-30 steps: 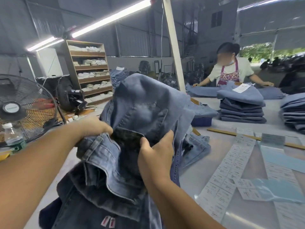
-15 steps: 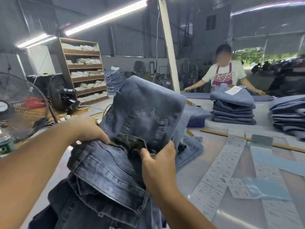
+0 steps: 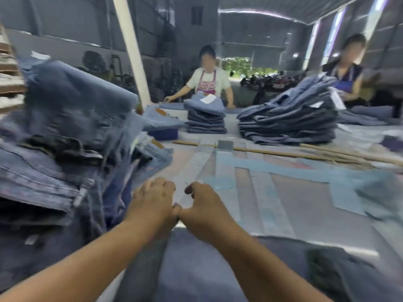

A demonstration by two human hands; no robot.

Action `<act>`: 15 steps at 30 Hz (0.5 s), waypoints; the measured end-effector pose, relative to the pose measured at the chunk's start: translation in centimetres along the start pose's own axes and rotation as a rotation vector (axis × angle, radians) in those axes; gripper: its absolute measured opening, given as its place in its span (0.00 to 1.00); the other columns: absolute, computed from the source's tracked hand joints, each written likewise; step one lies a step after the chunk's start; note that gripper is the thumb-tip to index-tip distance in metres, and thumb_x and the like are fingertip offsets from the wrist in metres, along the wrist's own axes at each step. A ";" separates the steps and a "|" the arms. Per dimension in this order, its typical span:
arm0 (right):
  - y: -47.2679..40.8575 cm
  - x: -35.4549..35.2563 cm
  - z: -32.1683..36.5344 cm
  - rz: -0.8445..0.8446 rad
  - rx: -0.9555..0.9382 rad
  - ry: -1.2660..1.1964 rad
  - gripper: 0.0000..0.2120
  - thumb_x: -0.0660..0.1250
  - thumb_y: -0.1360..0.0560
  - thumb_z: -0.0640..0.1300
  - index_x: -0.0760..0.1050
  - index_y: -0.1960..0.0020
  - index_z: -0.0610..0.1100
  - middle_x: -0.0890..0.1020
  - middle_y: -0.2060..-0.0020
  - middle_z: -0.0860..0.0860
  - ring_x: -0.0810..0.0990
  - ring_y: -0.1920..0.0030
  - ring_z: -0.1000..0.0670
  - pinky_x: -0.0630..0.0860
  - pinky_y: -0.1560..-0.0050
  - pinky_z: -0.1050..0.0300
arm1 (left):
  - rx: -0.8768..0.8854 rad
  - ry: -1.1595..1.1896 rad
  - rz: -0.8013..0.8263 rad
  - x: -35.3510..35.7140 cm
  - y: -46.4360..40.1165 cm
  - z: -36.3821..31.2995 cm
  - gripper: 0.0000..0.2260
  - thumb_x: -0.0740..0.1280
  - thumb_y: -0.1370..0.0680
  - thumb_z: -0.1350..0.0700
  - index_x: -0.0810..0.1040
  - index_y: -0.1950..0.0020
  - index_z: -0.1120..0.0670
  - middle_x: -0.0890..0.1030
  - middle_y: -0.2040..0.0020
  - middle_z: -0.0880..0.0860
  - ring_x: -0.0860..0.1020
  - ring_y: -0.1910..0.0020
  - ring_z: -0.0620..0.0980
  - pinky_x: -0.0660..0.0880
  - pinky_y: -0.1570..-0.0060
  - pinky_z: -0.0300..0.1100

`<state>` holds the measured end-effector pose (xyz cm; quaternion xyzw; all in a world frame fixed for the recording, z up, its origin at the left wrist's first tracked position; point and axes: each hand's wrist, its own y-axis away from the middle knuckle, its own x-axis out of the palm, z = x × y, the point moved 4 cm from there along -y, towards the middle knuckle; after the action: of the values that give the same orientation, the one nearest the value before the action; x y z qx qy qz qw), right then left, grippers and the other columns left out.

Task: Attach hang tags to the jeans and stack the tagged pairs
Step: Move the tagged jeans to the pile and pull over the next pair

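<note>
Touching at thumbs, hands (image 3: 177, 205) curled over jeans (image 3: 196, 264); grip unclear through blur.

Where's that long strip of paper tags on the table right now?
In the head view the strip of paper tags lies on the table at centre, running away from the two hands, left and right, toward the wooden stick.
</note>
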<state>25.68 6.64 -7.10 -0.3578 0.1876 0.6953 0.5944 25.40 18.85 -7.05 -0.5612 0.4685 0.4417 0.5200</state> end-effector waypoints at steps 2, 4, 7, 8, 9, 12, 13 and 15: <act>2.4 -2.6 -3.2 0.053 0.052 0.112 0.22 0.67 0.26 0.52 0.71 0.35 0.45 0.75 0.38 0.46 0.74 0.39 0.46 0.73 0.42 0.54 | 0.083 0.068 0.095 2.0 0.9 -4.4 0.19 0.60 0.20 0.45 0.68 0.32 0.50 0.70 0.33 0.52 0.68 0.34 0.55 0.66 0.38 0.49; 5.1 -5.4 -6.4 0.102 0.135 0.156 0.23 0.68 0.26 0.51 0.70 0.33 0.46 0.74 0.37 0.48 0.75 0.41 0.48 0.73 0.48 0.56 | 0.182 0.079 0.148 3.4 1.9 -8.8 0.19 0.59 0.20 0.44 0.70 0.32 0.51 0.71 0.34 0.53 0.69 0.36 0.56 0.67 0.40 0.50; 9.5 -9.3 -10.8 0.109 0.271 0.188 0.23 0.68 0.26 0.48 0.69 0.32 0.48 0.73 0.37 0.49 0.77 0.46 0.49 0.76 0.52 0.57 | 0.347 0.059 0.253 5.0 3.6 -15.0 0.20 0.57 0.20 0.41 0.70 0.33 0.52 0.72 0.36 0.55 0.70 0.39 0.57 0.68 0.44 0.51; 10.9 -10.5 -12.2 0.078 0.304 0.205 0.22 0.69 0.26 0.47 0.70 0.34 0.48 0.74 0.39 0.49 0.76 0.45 0.49 0.76 0.50 0.57 | 0.395 0.069 0.293 5.7 4.2 -16.9 0.21 0.56 0.20 0.40 0.71 0.34 0.52 0.72 0.36 0.55 0.70 0.40 0.57 0.68 0.46 0.51; 12.3 -11.6 -13.5 0.026 0.333 0.230 0.20 0.69 0.27 0.46 0.72 0.36 0.48 0.74 0.42 0.49 0.76 0.45 0.49 0.76 0.50 0.57 | 0.431 0.088 0.337 6.4 4.7 -18.7 0.22 0.56 0.20 0.38 0.71 0.35 0.53 0.72 0.37 0.56 0.70 0.40 0.57 0.68 0.46 0.51; 16.5 -14.7 -17.4 -0.128 0.450 0.326 0.16 0.67 0.29 0.42 0.71 0.43 0.50 0.74 0.46 0.50 0.74 0.47 0.49 0.70 0.55 0.58 | 0.499 0.128 0.484 8.9 6.5 -23.5 0.29 0.54 0.21 0.32 0.68 0.30 0.53 0.68 0.30 0.59 0.67 0.32 0.60 0.68 0.37 0.53; 17.9 -15.4 -18.5 -0.159 0.497 0.351 0.17 0.67 0.28 0.41 0.71 0.40 0.50 0.74 0.44 0.49 0.74 0.45 0.48 0.70 0.54 0.58 | 0.505 0.128 0.527 9.9 7.2 -24.8 0.33 0.52 0.21 0.31 0.63 0.26 0.52 0.63 0.25 0.59 0.63 0.28 0.61 0.65 0.32 0.56; 20.2 -16.4 -20.6 -0.215 0.579 0.369 0.20 0.66 0.28 0.44 0.71 0.37 0.50 0.75 0.40 0.50 0.72 0.40 0.47 0.74 0.48 0.55 | 0.482 0.120 0.550 11.7 8.1 -26.7 0.39 0.48 0.23 0.27 0.49 0.19 0.48 0.48 0.19 0.56 0.49 0.21 0.61 0.52 0.25 0.59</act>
<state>12.59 -23.40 -12.46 -0.3117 0.4425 0.4704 0.6970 19.65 -8.73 -18.07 -0.3009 0.7220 0.4082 0.4707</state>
